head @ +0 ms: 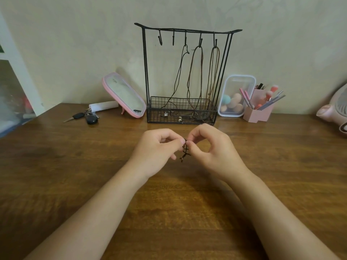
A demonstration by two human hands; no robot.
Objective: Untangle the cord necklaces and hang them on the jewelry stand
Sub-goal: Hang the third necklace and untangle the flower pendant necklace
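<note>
A black wire jewelry stand (145,72) stands at the back of the wooden table, with a mesh basket at its base. Three cord necklaces hang from its right hooks: a black one (178,76), a brown one (190,76) and another brown one (214,72). Their lower ends lie in the basket. The two left hooks are bare. In front of the stand, my left hand (155,149) and my right hand (212,147) pinch a small dark knotted cord (185,150) between their fingertips, just above the table. Its short ends dangle below.
A pink-framed mirror (124,95) leans left of the stand, with car keys (84,116) and a white tube beside it. On the right sit a clear box of makeup sponges (235,96), a pink brush holder (260,109) and a pink fan (336,111).
</note>
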